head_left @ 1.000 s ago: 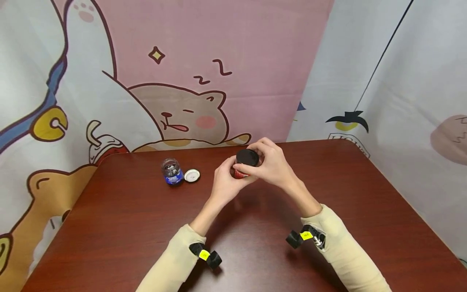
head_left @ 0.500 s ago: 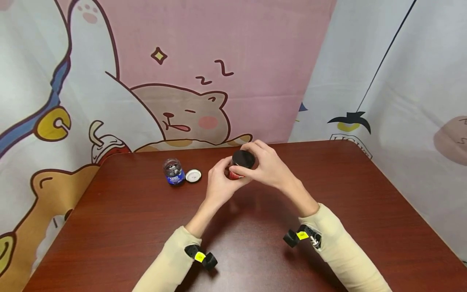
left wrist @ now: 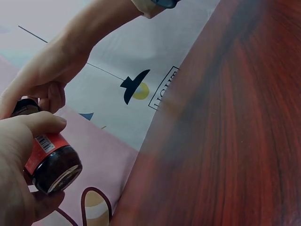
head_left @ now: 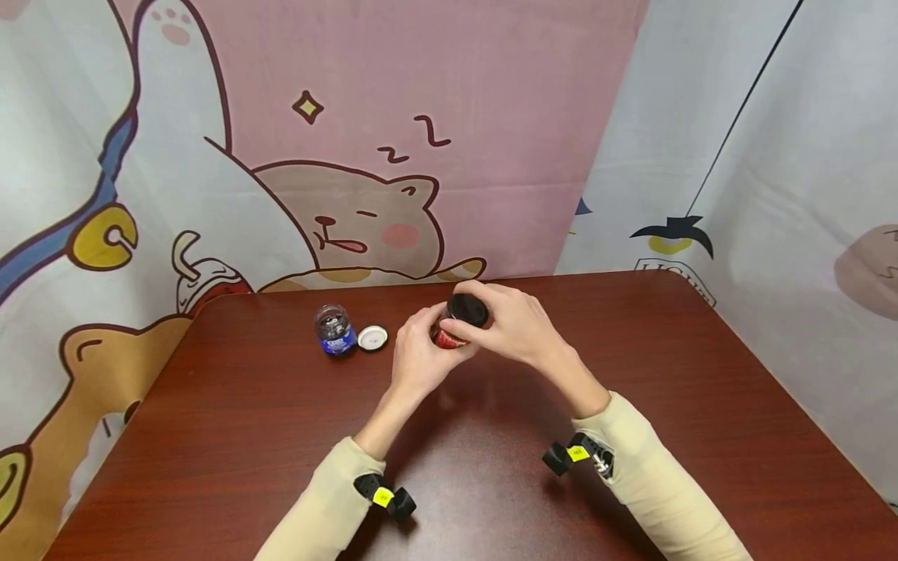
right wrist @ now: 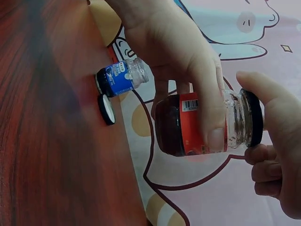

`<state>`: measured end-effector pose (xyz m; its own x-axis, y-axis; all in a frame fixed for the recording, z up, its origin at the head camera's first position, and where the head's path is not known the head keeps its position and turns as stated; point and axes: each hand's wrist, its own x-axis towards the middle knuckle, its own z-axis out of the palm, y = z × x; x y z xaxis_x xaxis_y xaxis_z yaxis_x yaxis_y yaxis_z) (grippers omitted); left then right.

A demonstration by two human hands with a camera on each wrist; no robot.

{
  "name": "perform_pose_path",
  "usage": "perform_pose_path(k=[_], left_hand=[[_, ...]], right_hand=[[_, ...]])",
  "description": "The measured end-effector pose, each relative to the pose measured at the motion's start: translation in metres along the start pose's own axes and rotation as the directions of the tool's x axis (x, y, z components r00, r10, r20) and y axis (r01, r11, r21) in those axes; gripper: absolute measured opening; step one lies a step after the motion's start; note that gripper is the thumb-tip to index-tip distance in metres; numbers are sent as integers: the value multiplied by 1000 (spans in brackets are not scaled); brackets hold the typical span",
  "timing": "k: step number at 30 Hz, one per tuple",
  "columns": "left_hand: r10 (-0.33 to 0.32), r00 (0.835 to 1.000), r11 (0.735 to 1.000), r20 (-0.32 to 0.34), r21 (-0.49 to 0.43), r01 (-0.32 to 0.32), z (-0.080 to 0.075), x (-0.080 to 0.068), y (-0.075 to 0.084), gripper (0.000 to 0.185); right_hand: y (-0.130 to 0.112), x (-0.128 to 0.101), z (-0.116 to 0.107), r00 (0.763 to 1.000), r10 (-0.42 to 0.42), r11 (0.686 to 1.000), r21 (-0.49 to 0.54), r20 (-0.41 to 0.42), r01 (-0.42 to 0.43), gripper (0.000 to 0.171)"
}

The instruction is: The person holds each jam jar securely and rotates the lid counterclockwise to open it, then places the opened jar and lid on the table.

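My left hand (head_left: pixel 424 354) grips the body of a glass jar (right wrist: pixel 193 125) with a red label and dark contents, held up above the table. My right hand (head_left: pixel 515 323) holds the jar's black lid (head_left: pixel 468 309) from above, thumb on the near side and fingers on the far side. In the right wrist view the lid sits on the jar's mouth, with clear glass showing between it and the label. The jar's dark base (left wrist: pixel 59 172) points toward the left wrist camera.
An uncovered glass jar (head_left: pixel 336 331) with a blue label and dark contents stands at the back left of the brown table (head_left: pixel 231 421). Beside it a lid (head_left: pixel 372 337) lies with its white inside up. A printed cloth (head_left: pixel 519 140) hangs behind the table.
Both hands have shifted slightly left and down with the red-labelled jar. The right hand has turned a little around the lid. The blue-labelled jar and its loose neighbour lid stay put.
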<state>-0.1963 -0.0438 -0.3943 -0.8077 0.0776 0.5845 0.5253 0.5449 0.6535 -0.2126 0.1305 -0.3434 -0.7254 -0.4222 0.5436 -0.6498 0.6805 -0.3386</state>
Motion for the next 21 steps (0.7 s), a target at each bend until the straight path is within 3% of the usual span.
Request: perform_pose_path(k=[10,16,21], left_hand=[[-48,997,997,67,-48,51,-7,1,-2,52],[-53,990,988,129,-137,71,-11,1,-2,42],[-39,980,970,198,-229,85,-15,3,-4,44]], right_hand=[[2,-3,8,997,-34,993,114,-68,42,35],[2,-2,11,985,-105,982,142,-134,124,26],[0,-1,11,984,-99,962,238,-150,133,25]])
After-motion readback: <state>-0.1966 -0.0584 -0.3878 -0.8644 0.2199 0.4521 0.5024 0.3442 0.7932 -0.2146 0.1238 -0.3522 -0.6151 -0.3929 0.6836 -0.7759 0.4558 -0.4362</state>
